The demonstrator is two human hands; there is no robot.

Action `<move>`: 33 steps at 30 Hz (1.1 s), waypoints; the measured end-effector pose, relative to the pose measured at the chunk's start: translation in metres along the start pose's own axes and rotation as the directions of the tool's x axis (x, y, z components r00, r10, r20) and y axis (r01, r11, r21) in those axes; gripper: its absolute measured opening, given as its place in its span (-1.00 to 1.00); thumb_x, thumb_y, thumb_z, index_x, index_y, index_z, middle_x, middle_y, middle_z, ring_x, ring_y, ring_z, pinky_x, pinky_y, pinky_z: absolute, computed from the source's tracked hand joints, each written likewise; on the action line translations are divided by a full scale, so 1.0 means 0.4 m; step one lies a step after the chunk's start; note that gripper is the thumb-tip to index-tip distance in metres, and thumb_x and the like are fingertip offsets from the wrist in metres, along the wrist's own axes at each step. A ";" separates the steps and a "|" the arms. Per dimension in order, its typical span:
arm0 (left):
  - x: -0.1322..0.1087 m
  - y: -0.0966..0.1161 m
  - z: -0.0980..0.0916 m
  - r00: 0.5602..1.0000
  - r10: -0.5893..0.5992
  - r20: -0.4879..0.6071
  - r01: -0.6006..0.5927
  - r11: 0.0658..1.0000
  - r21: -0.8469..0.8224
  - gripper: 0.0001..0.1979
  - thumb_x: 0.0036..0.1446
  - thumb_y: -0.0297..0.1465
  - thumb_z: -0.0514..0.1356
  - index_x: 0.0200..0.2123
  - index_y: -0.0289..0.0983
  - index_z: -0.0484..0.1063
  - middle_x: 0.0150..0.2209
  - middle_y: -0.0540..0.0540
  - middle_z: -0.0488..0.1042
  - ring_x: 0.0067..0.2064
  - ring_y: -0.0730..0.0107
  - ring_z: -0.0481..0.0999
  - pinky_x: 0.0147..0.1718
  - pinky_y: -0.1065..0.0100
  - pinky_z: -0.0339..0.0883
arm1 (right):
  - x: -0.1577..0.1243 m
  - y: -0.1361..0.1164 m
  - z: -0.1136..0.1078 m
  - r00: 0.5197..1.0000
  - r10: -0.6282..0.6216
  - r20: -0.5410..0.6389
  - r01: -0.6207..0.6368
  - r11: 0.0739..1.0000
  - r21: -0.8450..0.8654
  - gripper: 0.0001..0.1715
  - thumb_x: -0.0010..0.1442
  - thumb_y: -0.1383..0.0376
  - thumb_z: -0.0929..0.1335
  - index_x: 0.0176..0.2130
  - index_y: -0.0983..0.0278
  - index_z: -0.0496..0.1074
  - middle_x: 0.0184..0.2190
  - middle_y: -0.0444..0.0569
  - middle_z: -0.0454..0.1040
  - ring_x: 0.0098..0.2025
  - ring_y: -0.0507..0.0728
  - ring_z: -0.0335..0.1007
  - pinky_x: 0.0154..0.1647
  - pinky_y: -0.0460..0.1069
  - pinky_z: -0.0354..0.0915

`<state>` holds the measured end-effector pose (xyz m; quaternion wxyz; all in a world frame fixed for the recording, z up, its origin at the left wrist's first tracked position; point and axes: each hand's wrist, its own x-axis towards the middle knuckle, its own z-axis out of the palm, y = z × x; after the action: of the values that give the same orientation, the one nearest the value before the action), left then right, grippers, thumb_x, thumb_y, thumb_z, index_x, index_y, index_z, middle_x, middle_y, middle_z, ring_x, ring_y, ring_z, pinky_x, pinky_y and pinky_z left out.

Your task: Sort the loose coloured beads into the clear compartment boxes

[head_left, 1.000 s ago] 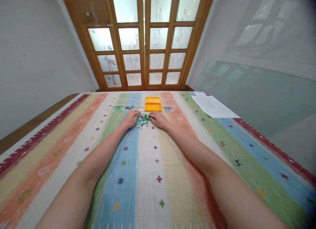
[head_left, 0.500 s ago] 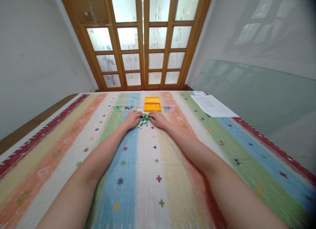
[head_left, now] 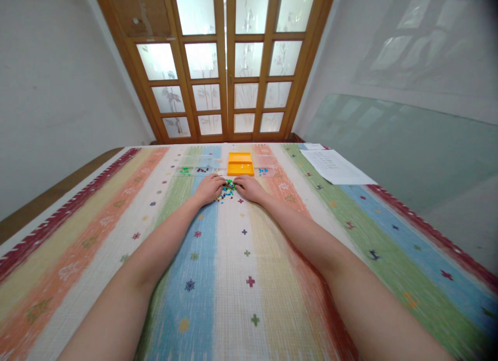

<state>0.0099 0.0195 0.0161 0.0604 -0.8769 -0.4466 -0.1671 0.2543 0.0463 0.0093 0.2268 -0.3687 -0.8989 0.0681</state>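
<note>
A small pile of mixed pieces (head_left: 228, 189), green, blue, red and dark, like beads, lies on the striped cloth between my two hands. My left hand (head_left: 210, 188) rests at the pile's left edge, its fingers bent and closed with the tips among the pieces. At the right edge is my right hand (head_left: 249, 188), also with curled, closed fingertips touching the pile. Whatever lies between the fingertips is too small to make out. Just beyond the hands stands an open orange box (head_left: 240, 169) with its lid tilted back and a few tiny light bits inside.
Left of the orange box, a clear compartment case holds green pieces (head_left: 184, 171) and dark red pieces (head_left: 202, 170). Another clear case on the right holds blue pieces (head_left: 263, 171). Paper sheets (head_left: 335, 166) lie at the table's far right, and wooden doors (head_left: 229, 81) stand behind.
My left hand has shifted very slightly to the right at the pile. My right hand and the boxes stay in place.
</note>
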 end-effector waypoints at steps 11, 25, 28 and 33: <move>0.003 0.008 0.004 1.000 0.014 0.016 -0.014 1.000 0.027 -0.63 0.36 -0.41 0.07 0.07 -0.21 0.61 0.15 -0.15 0.58 0.27 0.11 0.39 0.33 0.06 0.21 | 0.001 0.008 0.006 1.000 -0.010 -0.004 0.010 1.000 0.001 -0.70 0.45 0.33 0.30 0.00 0.28 0.62 0.01 0.09 0.61 0.06 0.16 0.47 0.15 0.01 0.29; 0.002 0.006 0.007 1.000 0.000 -0.010 -0.001 0.993 -0.116 -0.63 0.34 -0.46 0.07 0.07 -0.23 0.61 0.10 -0.18 0.61 0.18 0.12 0.46 0.29 0.09 0.26 | 0.000 0.000 -0.003 1.000 -0.006 0.008 0.006 1.000 -0.004 -0.70 0.45 0.32 0.31 0.00 0.29 0.62 0.00 0.09 0.61 0.05 0.16 0.47 0.14 0.01 0.28; -0.001 -0.001 0.005 0.999 -0.048 -0.017 0.045 0.989 -0.138 -0.63 0.35 -0.47 0.05 0.03 -0.22 0.62 0.05 -0.16 0.63 0.13 0.15 0.49 0.25 0.11 0.31 | 0.000 0.001 -0.001 1.000 -0.010 0.008 0.010 1.000 -0.008 -0.70 0.45 0.33 0.31 0.01 0.30 0.62 0.00 0.09 0.61 0.05 0.16 0.46 0.15 0.01 0.28; -0.002 -0.001 -0.002 1.000 -0.021 -0.001 0.021 0.997 -0.080 -0.65 0.33 -0.47 0.08 0.01 -0.21 0.63 0.03 -0.16 0.64 0.13 0.10 0.47 0.23 0.09 0.30 | -0.001 0.000 -0.001 1.000 -0.001 0.009 0.001 1.000 -0.007 -0.70 0.45 0.32 0.31 0.01 0.29 0.62 0.00 0.09 0.61 0.07 0.17 0.46 0.16 0.02 0.27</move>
<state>0.0088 0.0189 0.0164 0.0239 -0.8738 -0.4486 -0.1861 0.2547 0.0460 0.0097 0.2212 -0.3688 -0.9003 0.0665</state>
